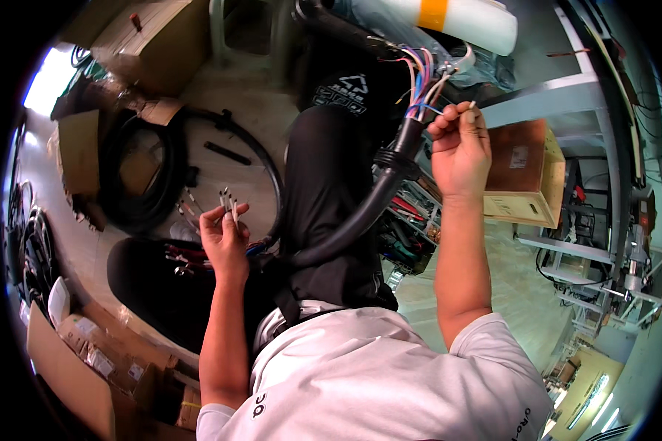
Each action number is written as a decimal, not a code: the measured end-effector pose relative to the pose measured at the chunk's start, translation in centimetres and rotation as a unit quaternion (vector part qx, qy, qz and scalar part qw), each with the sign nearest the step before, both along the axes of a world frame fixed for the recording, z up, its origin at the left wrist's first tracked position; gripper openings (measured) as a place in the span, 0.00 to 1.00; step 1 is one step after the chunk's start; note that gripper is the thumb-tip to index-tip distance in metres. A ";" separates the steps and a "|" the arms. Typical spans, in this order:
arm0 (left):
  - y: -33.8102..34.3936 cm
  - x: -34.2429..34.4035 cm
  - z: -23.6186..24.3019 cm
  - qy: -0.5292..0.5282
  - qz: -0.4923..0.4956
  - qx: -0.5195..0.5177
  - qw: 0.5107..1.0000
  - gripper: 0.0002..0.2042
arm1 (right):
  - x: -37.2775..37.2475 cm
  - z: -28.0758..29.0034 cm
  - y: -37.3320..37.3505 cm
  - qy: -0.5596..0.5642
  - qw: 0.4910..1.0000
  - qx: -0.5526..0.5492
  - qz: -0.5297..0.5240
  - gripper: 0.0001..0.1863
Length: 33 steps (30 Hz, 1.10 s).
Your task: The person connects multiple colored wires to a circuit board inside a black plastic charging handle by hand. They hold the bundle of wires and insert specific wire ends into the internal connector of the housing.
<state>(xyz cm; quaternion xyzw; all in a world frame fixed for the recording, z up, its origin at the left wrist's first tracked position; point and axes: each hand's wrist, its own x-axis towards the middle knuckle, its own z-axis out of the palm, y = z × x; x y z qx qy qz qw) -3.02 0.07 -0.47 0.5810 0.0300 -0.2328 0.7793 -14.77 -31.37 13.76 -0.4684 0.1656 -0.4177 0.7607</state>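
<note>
A thick black cable [353, 229] lies across my lap. At its upper end several coloured wires [421, 73] fan out of the sheath. My right hand [461, 158] is closed beside that end, its thumb and fingers pinching a thin wire with a pale tip [472, 106]; a blue wire runs toward the fingers. Over my left thigh, my left hand [225, 239] is closed on several thin pale wires [229, 202] with dark tips. More wires with reddish ends [187, 257] lie behind that hand. Exactly how each wire sits between the fingers is too small to tell.
Coiled black cable [141, 173] lies on the floor at left, among cardboard boxes [151, 37]. A white roll with an orange band [469, 22] is at the top. On the right stand a wooden box [524, 176] and a metal frame [544, 99]. A tool tray [412, 220] sits beyond my right leg.
</note>
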 end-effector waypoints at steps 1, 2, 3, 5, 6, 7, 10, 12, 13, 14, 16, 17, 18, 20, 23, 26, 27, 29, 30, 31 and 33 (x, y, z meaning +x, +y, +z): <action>0.7 0.2 0.0 0.005 0.013 0.010 1.000 0.05 | 0.3 -0.6 0.1 -0.012 1.000 0.012 0.020 0.08; 0.5 0.2 0.1 0.002 0.010 0.034 0.999 0.06 | 0.2 -0.3 -0.1 0.014 1.000 -0.022 0.009 0.09; 0.5 0.2 0.9 -0.010 0.001 0.036 0.999 0.06 | 0.3 0.1 0.3 0.035 0.999 -0.036 -0.006 0.09; 0.2 0.3 1.0 0.001 -0.013 0.025 1.000 0.06 | -0.7 -0.5 0.0 0.002 0.999 -0.018 0.052 0.08; 0.2 0.3 0.6 0.008 -0.005 0.004 1.000 0.05 | -1.0 -0.8 -0.3 0.004 0.998 -0.020 0.058 0.08; 0.2 0.3 0.6 0.006 -0.003 0.012 1.000 0.05 | -1.3 -1.2 -0.5 0.011 0.999 -0.011 0.046 0.07; 0.5 0.4 0.7 0.026 0.016 -0.016 0.999 0.05 | -1.3 -1.2 -0.9 0.023 0.998 -0.017 0.063 0.08; 0.5 0.5 0.3 0.035 0.020 -0.037 0.999 0.05 | -1.2 -1.1 -1.1 0.016 0.997 -0.018 0.075 0.08; 0.4 0.5 0.3 0.042 0.020 -0.038 0.998 0.05 | -1.3 -0.9 -1.0 0.019 0.997 -0.020 0.071 0.09; 0.4 0.5 0.4 0.050 0.019 -0.039 0.998 0.05 | -1.4 -0.8 -1.0 0.020 0.997 -0.021 0.069 0.09; 0.2 0.5 0.2 0.065 0.032 -0.049 0.996 0.06 | -1.3 -0.9 -1.1 0.024 0.997 -0.022 0.063 0.09; 0.3 0.5 0.0 0.082 0.041 -0.054 0.994 0.05 | -1.2 -1.0 -1.1 0.028 0.998 -0.021 0.057 0.09; 0.4 0.6 -0.1 0.100 0.049 -0.059 0.992 0.05 | -1.2 -1.1 -1.1 0.032 0.998 -0.021 0.049 0.09; 0.5 0.7 -0.3 0.142 0.051 -0.093 0.984 0.04 | -1.4 -1.0 -1.3 0.032 0.998 -0.018 0.058 0.08; 0.9 0.7 -0.4 0.218 0.038 -0.157 0.962 0.06 | -1.8 -1.2 -1.7 0.027 0.997 -0.016 0.068 0.08; 1.2 1.1 -0.3 0.279 0.034 -0.200 0.939 0.08 | -1.8 -1.5 -1.8 0.027 0.997 -0.016 0.067 0.08; 1.6 1.4 -0.5 0.288 0.027 -0.218 0.932 0.09 | -1.8 -1.6 -1.7 0.028 0.998 -0.013 0.062 0.09; 2.1 1.7 -0.6 0.305 0.022 -0.241 0.921 0.10 | -2.0 -1.7 -2.2 0.009 0.995 -0.010 0.094 0.09; 2.1 1.8 -0.7 0.315 0.022 -0.248 0.916 0.10 | -2.1 -1.7 -2.2 0.015 0.996 -0.010 0.083 0.09; 2.1 1.8 -0.8 0.324 0.023 -0.254 0.911 0.10 | -2.1 -1.7 -2.3 0.021 0.997 -0.009 0.072 0.10; 2.5 1.9 -0.9 0.330 0.024 -0.269 0.904 0.11 | -2.2 -1.8 -2.3 0.020 0.997 -0.011 0.080 0.10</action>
